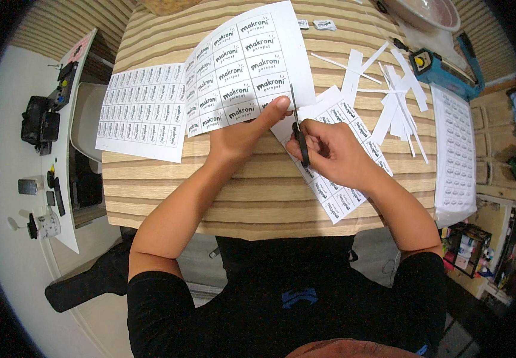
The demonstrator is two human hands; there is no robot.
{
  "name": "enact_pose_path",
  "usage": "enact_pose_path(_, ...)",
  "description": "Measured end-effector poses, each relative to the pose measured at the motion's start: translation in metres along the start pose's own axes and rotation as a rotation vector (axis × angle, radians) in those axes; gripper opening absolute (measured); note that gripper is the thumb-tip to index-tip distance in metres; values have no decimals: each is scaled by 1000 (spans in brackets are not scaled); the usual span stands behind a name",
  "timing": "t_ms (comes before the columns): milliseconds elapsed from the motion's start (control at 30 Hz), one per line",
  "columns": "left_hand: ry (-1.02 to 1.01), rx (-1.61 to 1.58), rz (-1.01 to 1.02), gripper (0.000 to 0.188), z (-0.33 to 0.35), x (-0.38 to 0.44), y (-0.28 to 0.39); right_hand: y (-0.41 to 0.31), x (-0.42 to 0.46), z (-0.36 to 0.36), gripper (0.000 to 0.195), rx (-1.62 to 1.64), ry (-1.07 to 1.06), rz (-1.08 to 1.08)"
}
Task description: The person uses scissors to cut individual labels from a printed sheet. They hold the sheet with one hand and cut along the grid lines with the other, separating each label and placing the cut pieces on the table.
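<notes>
My left hand (251, 129) holds a white sheet of printed labels (240, 58) up off the table, with the thumb on top near its lower right corner. My right hand (329, 150) grips black-handled scissors (300, 134), whose blades point up along the right side of the printed grid, at the sheet's lower edge. Under my right hand a second label sheet (343, 201) lies slantwise on the table. Another label sheet (139, 112) lies flat at the left, partly beneath the raised one.
Cut white paper strips (389, 112) lie in a loose heap on the wood-patterned table (249, 192). Behind them is a blue device (448, 74), perhaps a sealer. A stack of label sheets (454, 156) lies along the right edge. Small cut labels (325, 25) and a bowl (432, 13) are farther back.
</notes>
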State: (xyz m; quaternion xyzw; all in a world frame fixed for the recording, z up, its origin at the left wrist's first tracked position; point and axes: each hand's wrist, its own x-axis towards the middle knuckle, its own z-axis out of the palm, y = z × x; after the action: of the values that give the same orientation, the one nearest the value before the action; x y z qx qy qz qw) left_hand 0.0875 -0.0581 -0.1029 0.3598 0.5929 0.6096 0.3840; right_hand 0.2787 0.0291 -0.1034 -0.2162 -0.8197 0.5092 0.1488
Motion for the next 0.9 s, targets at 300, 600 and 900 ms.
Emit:
enact_pose_path(300,95,-75,86,46,1,1,-7,1,2,1,30,-9,7,-11)
enact_pose_path(600,104,-45,68,46,2,-1,-1,1,1,0,29,-20,-1,4)
enact_pose_path(900,59,-29,49,47,-1,-1,-4,-3,1,2,32,7,28,17)
